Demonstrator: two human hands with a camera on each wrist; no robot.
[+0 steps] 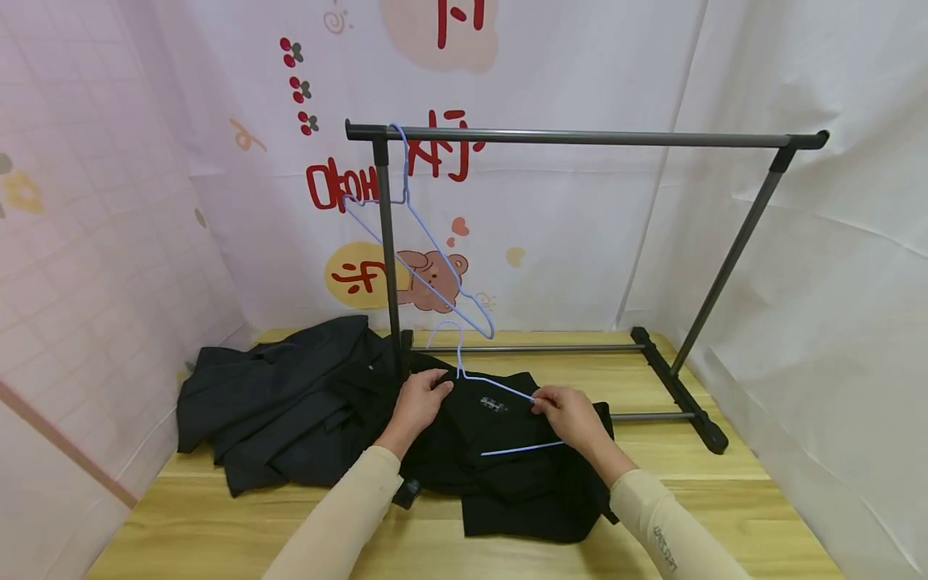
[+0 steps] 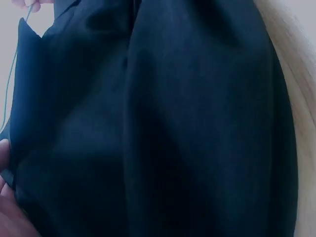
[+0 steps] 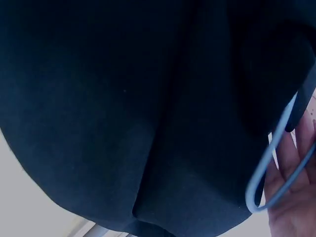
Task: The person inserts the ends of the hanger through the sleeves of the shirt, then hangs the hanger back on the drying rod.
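A light-blue clothes hanger (image 1: 500,386) lies partly inside a black garment (image 1: 500,483), its hook standing up and its lower bar showing across the cloth. Small pale print marks the garment near the hanger's neck. My left hand (image 1: 420,403) pinches the garment's edge just left of that neck. On the other side, my right hand (image 1: 569,412) holds the hanger's right arm between thumb and fingers. In the right wrist view, the hanger's rounded end (image 3: 254,197) passes in front of my right hand (image 3: 291,197). Dark cloth (image 2: 197,123) fills most of the left wrist view.
A dark metal clothes rack (image 1: 580,138) stands over the wooden table (image 1: 754,499). Another blue hanger (image 1: 435,242) hangs from the left of its rail. More dark clothing (image 1: 290,403) lies heaped at the left. A white printed curtain (image 1: 580,234) closes off the back.
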